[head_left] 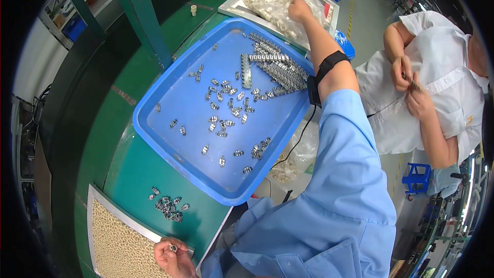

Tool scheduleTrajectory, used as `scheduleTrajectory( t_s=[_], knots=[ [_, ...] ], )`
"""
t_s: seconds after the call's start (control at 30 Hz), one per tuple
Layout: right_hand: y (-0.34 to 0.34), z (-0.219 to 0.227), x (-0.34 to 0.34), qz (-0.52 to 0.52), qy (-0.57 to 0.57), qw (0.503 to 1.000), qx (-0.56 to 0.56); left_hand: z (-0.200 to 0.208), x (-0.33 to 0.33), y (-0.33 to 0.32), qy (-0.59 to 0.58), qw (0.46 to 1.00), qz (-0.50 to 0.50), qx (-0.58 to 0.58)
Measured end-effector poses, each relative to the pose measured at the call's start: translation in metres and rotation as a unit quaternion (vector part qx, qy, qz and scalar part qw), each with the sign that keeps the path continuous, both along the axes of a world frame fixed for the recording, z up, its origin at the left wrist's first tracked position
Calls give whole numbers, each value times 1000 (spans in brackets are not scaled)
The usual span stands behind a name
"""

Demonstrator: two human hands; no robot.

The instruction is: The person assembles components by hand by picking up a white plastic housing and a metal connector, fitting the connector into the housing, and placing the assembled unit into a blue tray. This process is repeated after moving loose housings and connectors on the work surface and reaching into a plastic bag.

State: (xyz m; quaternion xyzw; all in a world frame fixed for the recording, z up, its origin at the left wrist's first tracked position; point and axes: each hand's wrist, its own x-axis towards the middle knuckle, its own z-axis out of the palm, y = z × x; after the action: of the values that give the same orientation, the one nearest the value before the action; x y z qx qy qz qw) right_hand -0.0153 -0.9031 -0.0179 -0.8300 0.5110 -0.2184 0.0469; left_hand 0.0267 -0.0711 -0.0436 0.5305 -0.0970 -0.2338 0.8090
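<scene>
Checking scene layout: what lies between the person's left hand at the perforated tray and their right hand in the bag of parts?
In the head view, a small metal parts pile on the green table, then the blue tray of scattered clips, lie between left hand and right hand.

one blue tray [170, 139], one clear bag of parts [272, 5], two blue stools [418, 176], loose metal clips [226, 108] uncountable.

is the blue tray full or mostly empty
Mostly empty. The blue tray shows bare floor with scattered small metal parts and one denser pile at its far corner.
</scene>
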Motion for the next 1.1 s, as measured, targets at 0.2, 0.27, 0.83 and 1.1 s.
scheduleTrajectory(
  t_s=[0.2, 0.27, 0.83, 1.1],
  knots=[
    [17, 6, 16, 29, -172, 985, 15, -4, 3, -9, -7, 1000, -10, 14],
    [19, 14, 24, 101, -184, 976, 66, -2, 3, -10, -8, 1000, -13, 20],
    [-46, -33, -6, 70, 127, 982, -118, -8, 5, -32, 13, 1000, -10, 18],
    [-26, -26, 38, -9, 127, 992, 26, 0, 2, -43, 13, 999, 3, 43]
  ],
)
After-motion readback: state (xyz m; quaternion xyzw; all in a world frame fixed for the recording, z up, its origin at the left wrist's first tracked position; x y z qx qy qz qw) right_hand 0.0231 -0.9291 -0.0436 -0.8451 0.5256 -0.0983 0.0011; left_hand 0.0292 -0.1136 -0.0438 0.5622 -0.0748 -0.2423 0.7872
